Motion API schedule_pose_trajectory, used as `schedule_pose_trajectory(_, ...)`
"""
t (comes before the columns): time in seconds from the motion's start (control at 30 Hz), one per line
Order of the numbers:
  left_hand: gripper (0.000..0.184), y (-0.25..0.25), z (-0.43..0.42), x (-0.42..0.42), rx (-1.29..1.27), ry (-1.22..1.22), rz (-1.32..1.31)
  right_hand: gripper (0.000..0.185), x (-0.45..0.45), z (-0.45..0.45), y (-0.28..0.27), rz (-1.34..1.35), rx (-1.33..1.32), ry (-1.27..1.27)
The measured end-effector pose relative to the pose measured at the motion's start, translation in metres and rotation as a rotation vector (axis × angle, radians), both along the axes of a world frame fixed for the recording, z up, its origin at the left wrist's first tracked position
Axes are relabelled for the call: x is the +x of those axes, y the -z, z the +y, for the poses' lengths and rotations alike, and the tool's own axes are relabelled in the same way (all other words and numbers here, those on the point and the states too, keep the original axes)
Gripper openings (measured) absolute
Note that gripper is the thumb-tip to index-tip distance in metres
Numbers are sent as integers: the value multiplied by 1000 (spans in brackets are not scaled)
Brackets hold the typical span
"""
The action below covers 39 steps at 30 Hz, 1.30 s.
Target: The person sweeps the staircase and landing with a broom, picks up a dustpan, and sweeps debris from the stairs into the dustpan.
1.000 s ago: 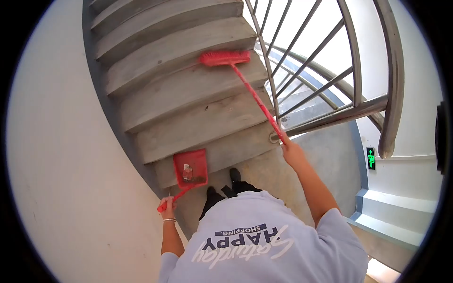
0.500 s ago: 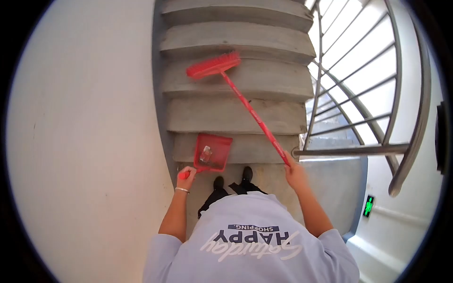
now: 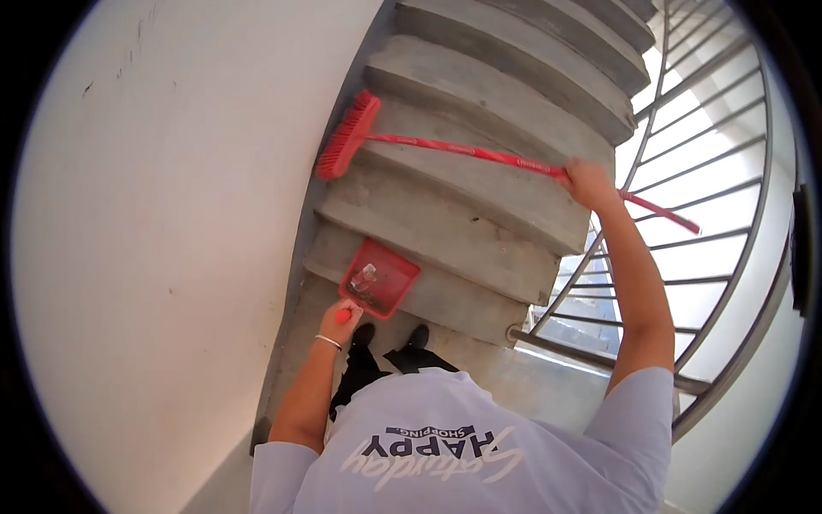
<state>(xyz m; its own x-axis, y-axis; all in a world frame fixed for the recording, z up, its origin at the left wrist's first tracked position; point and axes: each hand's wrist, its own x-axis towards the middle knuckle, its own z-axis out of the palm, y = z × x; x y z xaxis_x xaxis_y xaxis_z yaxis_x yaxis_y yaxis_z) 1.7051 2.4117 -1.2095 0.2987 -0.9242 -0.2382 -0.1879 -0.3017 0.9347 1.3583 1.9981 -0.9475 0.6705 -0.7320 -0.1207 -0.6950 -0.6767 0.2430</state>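
My left hand (image 3: pixel 341 320) is closed round the short handle of a red dustpan (image 3: pixel 382 278), which lies low on the stairs just in front of my feet. Inside the pan are a crumpled clear-and-red wrapper (image 3: pixel 364 277) and some dark debris. My right hand (image 3: pixel 587 184) grips the pole of a red broom (image 3: pixel 462 150) partway along, with the pole's end sticking out past it to the right. The broom's bristled head (image 3: pixel 349 135) is at the left end of a step, against the wall's grey border.
Curved concrete steps (image 3: pixel 462 231) rise ahead. A white wall (image 3: pixel 171 214) stands at the left. Metal railings (image 3: pixel 719 171) run along the right side, with lower stairs visible through the bars. My shoes (image 3: pixel 418 337) are at the foot of the stairs.
The broom head has swung left to the wall, and its pole has turned nearly level. My right hand has moved up and further out to the right. The view has rotated; the dustpan remains near my feet.
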Motion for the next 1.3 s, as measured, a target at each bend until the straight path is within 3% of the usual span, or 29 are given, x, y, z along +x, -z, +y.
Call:
schedule_pose_trajectory(0.13,9,-17,-1,-5,10,-63,-33,28,65,-61,-16,56,-37,-80)
schedule_pose_trajectory(0.3,8,-3,5,-6,0,-144,39,27,79,-95,-9,86,-31,-68)
schedule_pose_trajectory(0.47,10,-2,1,-5,-30,-152,-36,28,50,-91,-6,7,99,-9)
schedule_pose_trajectory(0.67,6,-12,-4,-4,-9,-73,-34,27,48,-63,-79,74,-48,-17)
schedule_pose_trajectory(0.87,6,-19,-7,-3,-36,-118,-28,36,114,-91,-39,198,-162,-43)
schedule_pose_trajectory(1.03,6,-8,-2,0,-50,-123,75,35,102,-115,-33,134,16,22)
schedule_pose_trajectory(1.17,7,-18,-6,3,-65,-93,20,32,93,-107,-65,36,24,-42)
schedule_pose_trajectory(1.3,6,-26,-8,5,-77,-70,-54,32,119,-96,-86,132,13,21)
